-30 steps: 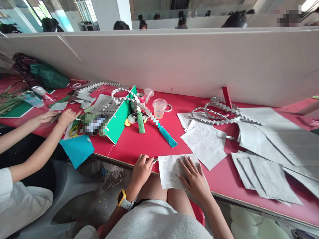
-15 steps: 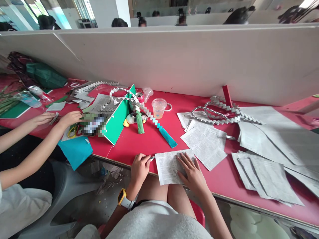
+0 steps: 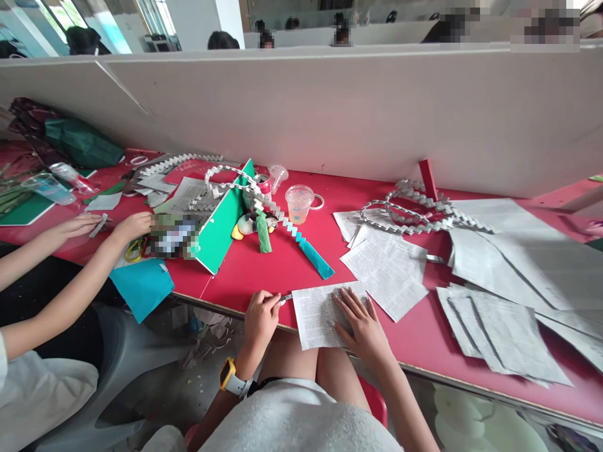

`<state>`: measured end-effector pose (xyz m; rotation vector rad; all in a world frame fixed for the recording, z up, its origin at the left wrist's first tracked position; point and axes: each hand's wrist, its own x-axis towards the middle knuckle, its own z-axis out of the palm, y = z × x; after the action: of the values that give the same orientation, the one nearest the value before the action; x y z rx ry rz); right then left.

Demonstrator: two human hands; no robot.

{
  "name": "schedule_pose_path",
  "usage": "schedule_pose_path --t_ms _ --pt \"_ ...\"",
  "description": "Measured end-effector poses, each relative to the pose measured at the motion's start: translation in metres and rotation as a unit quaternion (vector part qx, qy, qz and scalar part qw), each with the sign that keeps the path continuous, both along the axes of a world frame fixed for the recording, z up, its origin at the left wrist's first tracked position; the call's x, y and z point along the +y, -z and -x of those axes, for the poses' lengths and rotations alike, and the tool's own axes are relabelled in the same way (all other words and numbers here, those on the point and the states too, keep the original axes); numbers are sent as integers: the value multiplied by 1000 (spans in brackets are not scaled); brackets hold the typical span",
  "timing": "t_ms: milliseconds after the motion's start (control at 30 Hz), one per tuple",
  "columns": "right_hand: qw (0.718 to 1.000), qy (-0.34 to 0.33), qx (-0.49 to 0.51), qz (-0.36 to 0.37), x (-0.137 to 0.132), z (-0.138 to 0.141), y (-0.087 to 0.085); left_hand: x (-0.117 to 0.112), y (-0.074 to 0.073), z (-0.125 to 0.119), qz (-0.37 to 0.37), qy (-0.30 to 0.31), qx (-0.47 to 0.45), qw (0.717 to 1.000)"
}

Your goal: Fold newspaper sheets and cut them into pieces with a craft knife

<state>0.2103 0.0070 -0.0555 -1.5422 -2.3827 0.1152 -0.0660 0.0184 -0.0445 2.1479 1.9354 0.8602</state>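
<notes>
My left hand [image 3: 262, 319] is closed around a slim, dark pen-like tool [image 3: 286, 297], whose exact kind I cannot make out. Its end points at the left edge of a sheet of printed paper [image 3: 315, 314] lying at the table's front edge. On the same sheet my right hand [image 3: 360, 320] rests flat with its fingers spread, covering the right part. Just behind, more printed sheets [image 3: 393, 270] overlap. A folded blue paper strip [image 3: 316, 258], joined to a zigzag paper chain [image 3: 285, 221], lies beyond my left hand.
A green board [image 3: 221, 226] stands upright at left, beside a penguin toy [image 3: 245, 225] and a plastic cup [image 3: 299, 204]. Paper chains [image 3: 405, 216] and stacked paper pieces [image 3: 504, 333] lie right. A co-worker's hands [image 3: 133, 226] are busy at far left, near yellow-handled scissors [image 3: 135, 250].
My left hand has shifted very slightly left with the tool, away from the sheet's edge. The right hand stays flat on the paper.
</notes>
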Motion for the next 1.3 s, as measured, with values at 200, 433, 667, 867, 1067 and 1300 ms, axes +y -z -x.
schedule_pose_path --t_ms 200,433,667,867,1067,1300 --pt "1000 0 -3 0 0 0 1 0 0 1 -2 -5 4 1000" --pt "1000 5 -8 4 0 0 0 0 -1 1 -2 -7 11 1000" --pt "1000 4 -8 -4 0 0 2 -2 0 5 -7 -5 9 1000" --pt "1000 -1 -4 -8 0 -1 3 -5 -1 6 2 -15 17 1000" --pt "1000 1 -3 -11 0 0 2 -7 -2 8 3 -19 15 1000" --pt "1000 1 -8 -8 0 0 3 -9 -2 16 0 -15 12 1000"
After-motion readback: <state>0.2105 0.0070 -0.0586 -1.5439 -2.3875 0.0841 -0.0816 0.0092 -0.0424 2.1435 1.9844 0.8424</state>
